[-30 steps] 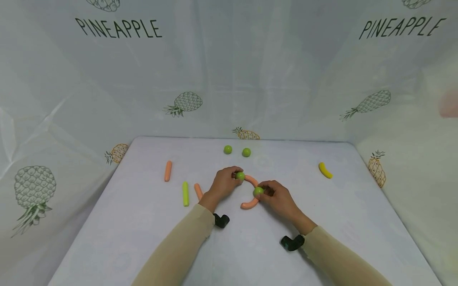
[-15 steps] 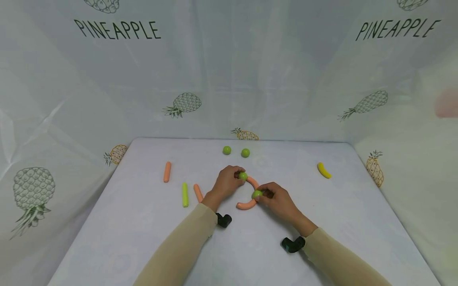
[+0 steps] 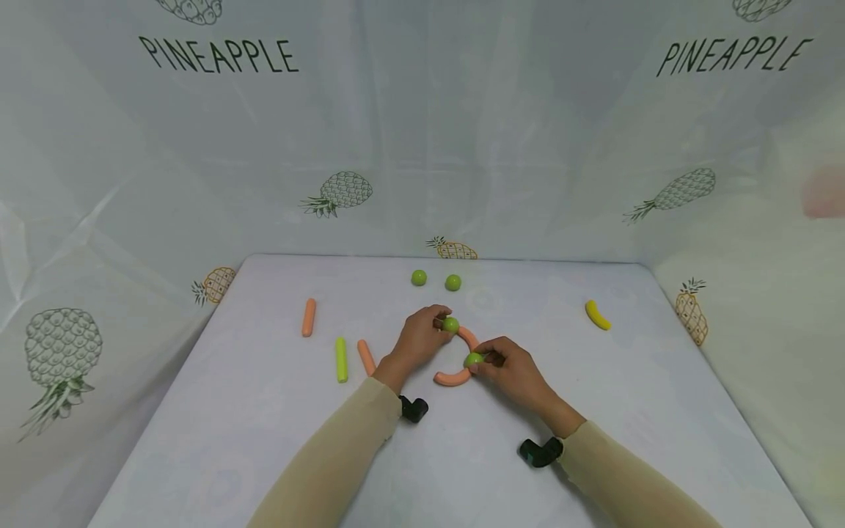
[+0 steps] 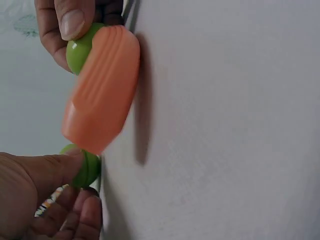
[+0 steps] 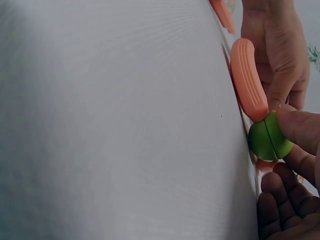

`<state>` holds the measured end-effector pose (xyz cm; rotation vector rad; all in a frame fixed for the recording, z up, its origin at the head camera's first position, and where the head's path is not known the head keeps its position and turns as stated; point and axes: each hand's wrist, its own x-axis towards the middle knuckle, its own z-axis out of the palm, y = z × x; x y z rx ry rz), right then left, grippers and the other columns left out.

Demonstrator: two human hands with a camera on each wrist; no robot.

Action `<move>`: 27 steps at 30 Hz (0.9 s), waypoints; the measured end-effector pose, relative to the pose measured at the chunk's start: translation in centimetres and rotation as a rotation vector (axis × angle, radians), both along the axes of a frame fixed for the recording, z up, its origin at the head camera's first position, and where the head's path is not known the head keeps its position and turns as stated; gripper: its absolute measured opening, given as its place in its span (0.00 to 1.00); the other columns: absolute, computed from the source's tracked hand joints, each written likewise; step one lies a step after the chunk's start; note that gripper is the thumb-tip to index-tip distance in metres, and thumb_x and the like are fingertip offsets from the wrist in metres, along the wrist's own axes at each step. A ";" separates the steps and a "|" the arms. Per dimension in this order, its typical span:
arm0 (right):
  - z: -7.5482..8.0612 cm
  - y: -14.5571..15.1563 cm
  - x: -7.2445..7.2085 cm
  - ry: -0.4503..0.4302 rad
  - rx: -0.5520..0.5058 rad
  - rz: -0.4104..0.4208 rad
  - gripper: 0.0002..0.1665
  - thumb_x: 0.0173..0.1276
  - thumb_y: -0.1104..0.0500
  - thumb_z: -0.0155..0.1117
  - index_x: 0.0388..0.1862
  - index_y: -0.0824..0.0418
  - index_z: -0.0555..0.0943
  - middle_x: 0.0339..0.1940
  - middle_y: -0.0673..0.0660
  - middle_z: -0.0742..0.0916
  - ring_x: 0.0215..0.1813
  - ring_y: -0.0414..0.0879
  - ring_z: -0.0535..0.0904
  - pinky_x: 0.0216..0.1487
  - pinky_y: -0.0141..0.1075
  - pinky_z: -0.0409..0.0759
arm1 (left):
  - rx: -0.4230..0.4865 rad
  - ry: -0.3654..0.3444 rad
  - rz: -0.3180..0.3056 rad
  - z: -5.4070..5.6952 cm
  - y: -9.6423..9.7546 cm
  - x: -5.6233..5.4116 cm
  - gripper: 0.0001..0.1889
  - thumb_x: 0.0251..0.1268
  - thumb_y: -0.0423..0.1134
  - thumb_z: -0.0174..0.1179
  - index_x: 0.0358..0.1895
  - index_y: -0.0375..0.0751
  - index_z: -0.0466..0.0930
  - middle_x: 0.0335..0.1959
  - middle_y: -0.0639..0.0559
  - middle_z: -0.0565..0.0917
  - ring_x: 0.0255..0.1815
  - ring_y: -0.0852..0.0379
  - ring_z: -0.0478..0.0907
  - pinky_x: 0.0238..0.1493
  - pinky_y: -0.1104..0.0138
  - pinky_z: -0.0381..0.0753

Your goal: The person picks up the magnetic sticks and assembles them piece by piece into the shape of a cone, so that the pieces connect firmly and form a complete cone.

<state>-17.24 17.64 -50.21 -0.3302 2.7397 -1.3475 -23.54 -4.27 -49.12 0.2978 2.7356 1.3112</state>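
Near the table's middle, my left hand [image 3: 421, 339] pinches a small green ball [image 3: 450, 325] between thumb and fingers. My right hand [image 3: 515, 372] grips a second green ball [image 3: 473, 360], which shows a groove in the right wrist view. Between the two balls runs a curved orange piece [image 3: 468, 337]. Another curved orange piece [image 3: 452, 378], with ridges along its length, joins the right-hand ball and points left. In the left wrist view this ridged orange piece [image 4: 105, 90] covers part of the right-hand ball [image 4: 77, 54].
Two green balls [image 3: 419, 277] lie at the back. Toward the left are an orange stick [image 3: 309, 317], a lime-green stick [image 3: 341, 359] and another orange stick [image 3: 366, 357], partly behind the left wrist. A curved yellow piece [image 3: 597, 314] lies at the right on the white table [image 3: 660, 411].
My left hand and its ball have moved slightly right. The right-hand ball has shifted a little left, and the lower curved orange piece has swung left with it.
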 end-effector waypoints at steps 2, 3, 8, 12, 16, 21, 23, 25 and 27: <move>0.0 0.0 0.0 0.005 0.003 0.002 0.17 0.67 0.52 0.79 0.52 0.55 0.86 0.50 0.51 0.86 0.48 0.43 0.81 0.51 0.39 0.80 | -0.005 0.004 0.026 0.1 0.0 0.4 0.23 0.70 0.36 0.71 0.66 0.41 0.79 0.62 0.44 0.83 0.59 0.49 0.83 0.58 0.56 0.83; -0.1 0.0 0.0 0.008 0.004 0.002 0.17 0.67 0.52 0.79 0.52 0.55 0.86 0.50 0.51 0.86 0.48 0.43 0.81 0.51 0.39 0.80 | -0.013 0.007 0.037 0.2 0.0 0.6 0.23 0.70 0.37 0.71 0.65 0.41 0.78 0.61 0.44 0.82 0.58 0.49 0.82 0.58 0.56 0.83; -0.2 -0.1 0.0 0.015 0.001 0.003 0.18 0.67 0.52 0.79 0.52 0.56 0.86 0.49 0.52 0.86 0.47 0.43 0.81 0.50 0.37 0.80 | -0.033 0.019 0.021 1.0 0.0 2.8 0.19 0.71 0.40 0.71 0.58 0.38 0.78 0.54 0.45 0.82 0.53 0.49 0.79 0.55 0.55 0.81; -0.2 0.0 0.0 0.018 -0.004 0.008 0.17 0.68 0.52 0.79 0.52 0.55 0.86 0.50 0.52 0.86 0.47 0.43 0.81 0.50 0.36 0.80 | -0.081 0.008 -0.077 1.0 0.2 4.8 0.18 0.69 0.45 0.71 0.54 0.41 0.80 0.50 0.48 0.83 0.51 0.49 0.76 0.55 0.52 0.77; -0.2 0.1 0.0 0.030 -0.005 0.014 0.17 0.68 0.52 0.79 0.52 0.55 0.86 0.50 0.53 0.85 0.47 0.43 0.81 0.50 0.36 0.79 | -0.165 0.017 -0.150 0.2 0.5 5.8 0.20 0.63 0.52 0.75 0.51 0.48 0.81 0.47 0.54 0.82 0.48 0.52 0.74 0.54 0.52 0.73; -0.2 0.1 0.1 0.033 -0.009 0.020 0.18 0.67 0.50 0.79 0.52 0.54 0.87 0.50 0.52 0.85 0.48 0.43 0.80 0.50 0.36 0.79 | -0.214 0.031 -0.171 -0.4 0.5 6.2 0.19 0.61 0.54 0.77 0.47 0.52 0.81 0.42 0.58 0.80 0.46 0.56 0.71 0.52 0.55 0.70; -0.2 0.0 0.2 0.033 -0.010 0.022 0.17 0.67 0.49 0.79 0.51 0.54 0.87 0.49 0.52 0.86 0.48 0.43 0.80 0.50 0.36 0.79 | -0.221 0.032 -0.178 -0.3 0.3 6.2 0.16 0.62 0.53 0.77 0.45 0.52 0.82 0.41 0.59 0.80 0.45 0.56 0.71 0.52 0.56 0.70; -0.2 0.0 0.3 0.039 -0.009 0.020 0.16 0.68 0.49 0.78 0.50 0.53 0.88 0.49 0.52 0.86 0.47 0.43 0.80 0.50 0.36 0.79 | -0.230 0.033 -0.188 -0.2 0.1 6.2 0.13 0.64 0.51 0.76 0.44 0.54 0.84 0.41 0.59 0.80 0.46 0.56 0.71 0.53 0.55 0.71; -0.1 0.0 0.5 0.045 -0.009 0.018 0.15 0.69 0.49 0.77 0.49 0.53 0.88 0.48 0.51 0.86 0.47 0.42 0.80 0.51 0.35 0.79 | -0.259 0.043 -0.206 0.0 -0.2 6.1 0.10 0.65 0.50 0.75 0.43 0.55 0.86 0.43 0.58 0.81 0.48 0.54 0.72 0.54 0.54 0.72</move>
